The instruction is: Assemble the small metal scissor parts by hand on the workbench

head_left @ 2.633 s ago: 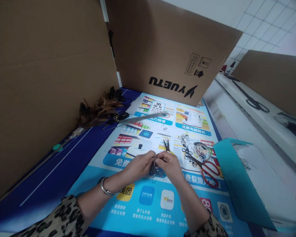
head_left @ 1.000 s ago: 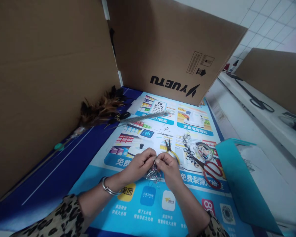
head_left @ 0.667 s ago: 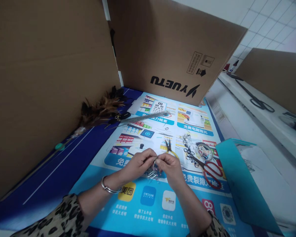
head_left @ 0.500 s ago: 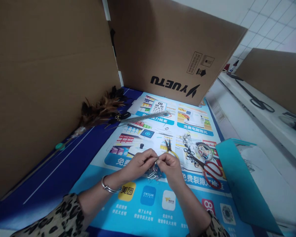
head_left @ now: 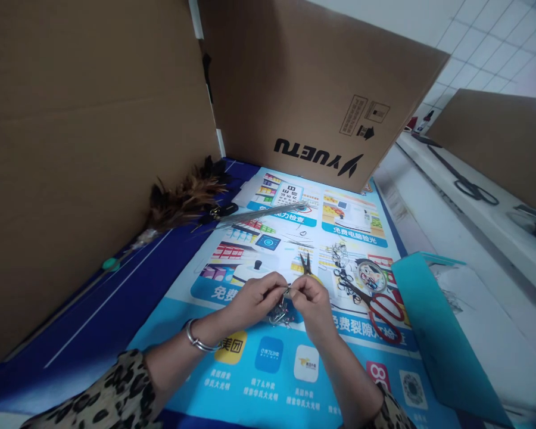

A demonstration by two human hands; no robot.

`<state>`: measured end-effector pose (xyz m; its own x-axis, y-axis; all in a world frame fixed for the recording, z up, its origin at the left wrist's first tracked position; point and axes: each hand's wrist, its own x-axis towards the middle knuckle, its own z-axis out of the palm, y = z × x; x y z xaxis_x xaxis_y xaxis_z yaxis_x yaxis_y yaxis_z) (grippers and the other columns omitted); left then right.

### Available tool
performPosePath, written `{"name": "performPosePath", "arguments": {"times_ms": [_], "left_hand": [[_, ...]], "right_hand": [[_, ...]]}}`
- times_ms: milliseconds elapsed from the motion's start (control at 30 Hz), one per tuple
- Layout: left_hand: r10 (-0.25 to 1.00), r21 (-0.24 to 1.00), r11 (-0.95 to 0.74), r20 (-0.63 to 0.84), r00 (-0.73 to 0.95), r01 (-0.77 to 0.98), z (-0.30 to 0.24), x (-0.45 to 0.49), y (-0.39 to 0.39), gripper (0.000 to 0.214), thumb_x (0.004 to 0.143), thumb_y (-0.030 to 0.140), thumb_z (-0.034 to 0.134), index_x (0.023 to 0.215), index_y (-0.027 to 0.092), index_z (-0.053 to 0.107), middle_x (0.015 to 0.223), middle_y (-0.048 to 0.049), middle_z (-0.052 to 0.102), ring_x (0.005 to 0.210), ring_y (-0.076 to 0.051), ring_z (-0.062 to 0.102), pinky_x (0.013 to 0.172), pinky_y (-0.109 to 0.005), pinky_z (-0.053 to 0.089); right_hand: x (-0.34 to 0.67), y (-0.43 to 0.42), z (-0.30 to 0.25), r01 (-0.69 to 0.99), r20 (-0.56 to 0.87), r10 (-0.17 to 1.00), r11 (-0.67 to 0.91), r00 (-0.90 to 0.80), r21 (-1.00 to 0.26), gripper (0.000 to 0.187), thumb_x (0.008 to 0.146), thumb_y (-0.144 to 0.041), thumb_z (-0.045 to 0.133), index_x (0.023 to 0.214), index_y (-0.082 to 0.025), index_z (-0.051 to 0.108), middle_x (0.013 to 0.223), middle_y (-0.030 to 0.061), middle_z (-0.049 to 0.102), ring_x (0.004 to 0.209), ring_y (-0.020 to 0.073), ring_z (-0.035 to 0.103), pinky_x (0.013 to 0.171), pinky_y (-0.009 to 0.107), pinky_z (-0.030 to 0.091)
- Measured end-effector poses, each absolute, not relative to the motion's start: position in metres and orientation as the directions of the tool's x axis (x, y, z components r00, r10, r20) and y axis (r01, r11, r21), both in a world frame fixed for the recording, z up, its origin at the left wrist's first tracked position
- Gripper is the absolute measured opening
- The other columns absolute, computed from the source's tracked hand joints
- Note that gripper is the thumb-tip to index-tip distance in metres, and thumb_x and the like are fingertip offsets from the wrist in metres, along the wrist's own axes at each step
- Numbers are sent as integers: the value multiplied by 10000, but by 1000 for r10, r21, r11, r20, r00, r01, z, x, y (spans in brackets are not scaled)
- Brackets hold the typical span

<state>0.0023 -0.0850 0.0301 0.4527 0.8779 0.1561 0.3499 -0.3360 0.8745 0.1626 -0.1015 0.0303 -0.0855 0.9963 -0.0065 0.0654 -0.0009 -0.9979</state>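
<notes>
My left hand (head_left: pixel 262 298) and my right hand (head_left: pixel 311 298) meet over the printed mat, both with fingers pinched. Between their fingertips is a short, thin piece of wire (head_left: pixel 288 289), too small to make out fully. Right below it lies a tangle of small bent metal pieces (head_left: pixel 280 313), partly covered by my fingers. Yellow-handled pliers (head_left: pixel 305 264) lie just beyond my right hand, jaws pointing away. Farther right are a pile of small black and silver loops (head_left: pixel 343 271) and red-handled scissors (head_left: pixel 385 310).
Long straight wires (head_left: pixel 268 213) lie across the mat at the back, beside a brown feather duster (head_left: pixel 183 193). Cardboard panels (head_left: pixel 321 89) wall off the back and left. At right stand a round clear container (head_left: pixel 370 274) and a teal folder (head_left: pixel 442 339).
My right hand has shifted slightly right, opening a small gap between the fingertips where the wire shows. The things on the mat stay where they were.
</notes>
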Motion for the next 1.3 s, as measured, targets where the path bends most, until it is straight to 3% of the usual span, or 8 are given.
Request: {"name": "performPosePath", "arguments": {"times_ms": [133,267,433,600,1300], "left_hand": [[899,935,-238,110,423,262,34,2,-86,166,859,270,409,826,177,543,665,22,535,593,-99,473,550,-202,366],[917,998,-20,-4,399,54,30,4,-87,195,861,352,426,814,176,497,545,58,456,434,-67,379,420,-179,301],[909,984,115,-47,414,-140,23,5,-83,219,833,386,482,806,169,464,651,37,545,391,-38,385,382,-164,287],[860,953,212,-77,504,-216,25,4,-80,224,827,377,497,800,158,459,706,9,606,376,-31,423,399,-166,292],[938,925,232,-131,320,-302,24,4,-76,201,830,358,490,775,166,461,685,28,586,389,-27,383,428,-174,281]], "right_hand": [[162,-102,31,72,-13,990,-3,-137,-997,73,718,-194,510,656,-170,480,528,-62,361,480,70,292,452,194,247],[163,-102,32,152,5,982,35,-189,-988,62,702,-175,502,646,-173,475,533,-57,382,480,73,312,446,191,255],[165,-101,31,177,3,974,44,-225,-983,67,693,-178,496,637,-180,459,552,-53,398,481,76,326,450,191,264],[168,-100,32,179,-2,977,37,-212,-983,71,703,-191,490,641,-179,459,562,-47,407,501,84,334,468,197,276],[165,-100,33,70,-95,956,-79,-278,-994,71,705,-220,486,653,-182,456,538,-57,380,481,86,332,473,204,276]]}}
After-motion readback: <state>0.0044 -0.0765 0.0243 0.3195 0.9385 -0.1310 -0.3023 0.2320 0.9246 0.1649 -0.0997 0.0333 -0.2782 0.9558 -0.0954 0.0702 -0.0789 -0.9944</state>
